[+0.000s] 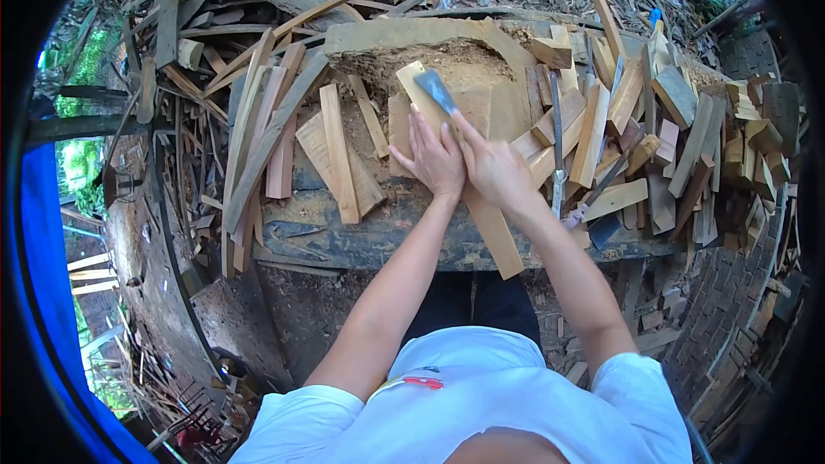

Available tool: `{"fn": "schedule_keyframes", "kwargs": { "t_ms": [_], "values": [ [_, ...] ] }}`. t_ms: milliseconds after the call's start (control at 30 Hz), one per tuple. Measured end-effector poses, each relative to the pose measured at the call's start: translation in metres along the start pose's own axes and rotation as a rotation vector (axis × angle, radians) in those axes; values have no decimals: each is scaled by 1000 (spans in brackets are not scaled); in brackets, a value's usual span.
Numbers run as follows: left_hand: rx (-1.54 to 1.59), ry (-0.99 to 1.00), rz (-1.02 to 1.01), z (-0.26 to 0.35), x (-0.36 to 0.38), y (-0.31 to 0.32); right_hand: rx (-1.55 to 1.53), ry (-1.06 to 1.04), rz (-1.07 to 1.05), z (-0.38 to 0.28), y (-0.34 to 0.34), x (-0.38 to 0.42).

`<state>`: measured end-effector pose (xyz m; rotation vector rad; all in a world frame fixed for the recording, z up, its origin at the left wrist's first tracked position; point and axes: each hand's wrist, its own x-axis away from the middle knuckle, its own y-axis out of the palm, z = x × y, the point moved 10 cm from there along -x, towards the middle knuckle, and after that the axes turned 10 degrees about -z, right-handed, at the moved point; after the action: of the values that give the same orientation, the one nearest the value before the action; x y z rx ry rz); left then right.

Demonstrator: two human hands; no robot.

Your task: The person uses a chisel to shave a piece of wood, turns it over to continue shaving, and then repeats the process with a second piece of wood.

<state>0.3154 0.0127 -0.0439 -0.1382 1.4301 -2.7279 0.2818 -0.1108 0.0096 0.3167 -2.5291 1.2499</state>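
Note:
A long, flat wooden piece [492, 228] lies slanted across the work table, its lower end jutting past the front edge. My left hand [436, 159] rests flat on it with the fingers stretched out. Beside it, touching it, my right hand [497, 167] is wrapped round the near end of a tool with a flat dark metal blade [436, 90]; its handle is hidden in the hand. The blade lies over the upper part of the wooden piece. Under and behind the piece sits a thick wooden block [507, 112].
The worn work table [352, 236] has a thick plank [412, 32] along its back. Loose strips, among them a pale one [339, 155], lie at the left. Many cut wood pieces [591, 137] are heaped at the right. A blue sheet [51, 292] hangs at the far left.

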Motion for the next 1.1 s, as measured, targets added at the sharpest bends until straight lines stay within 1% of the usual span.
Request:
{"fn": "schedule_keyframes", "kwargs": {
  "t_ms": [67,133,200,233,333,400,500,600,733,800,833,900,1033,1100],
  "values": [
    [-22,-7,6,2,2,-2,-33,-120,122,-16,-12,-34],
    [-38,5,13,4,-3,-6,3,-124,123,-20,-16,-40],
    [-14,9,6,5,0,-4,16,-48,37,-10,-12,-20],
    [-6,1,4,4,0,-2,25,-46,32,-7,-12,-12],
    [-30,-1,26,0,6,-2,-59,-54,-18,-4,-3,-4],
    [-38,0,3,2,1,-1,-42,-94,70,-13,-13,-30],
    [-51,-7,2,1,-1,-2,-20,-83,46,-17,-15,-42],
    [-33,18,37,5,1,-5,-67,-20,-9,-5,-12,-7],
    [-20,7,32,5,1,-7,-61,-4,-17,-9,-15,-10],
    [-22,-2,18,4,1,-4,-29,-90,58,-12,-20,-10],
    [-22,3,20,6,4,-2,-29,-90,64,-9,-21,-4],
    [-36,13,26,5,1,-6,-26,-10,-27,-6,-14,2],
    [-24,7,22,3,0,-2,-35,-16,-31,2,-3,-3],
    [-30,-1,15,2,4,-1,-29,-99,89,-13,-11,-31]
  ]
}}
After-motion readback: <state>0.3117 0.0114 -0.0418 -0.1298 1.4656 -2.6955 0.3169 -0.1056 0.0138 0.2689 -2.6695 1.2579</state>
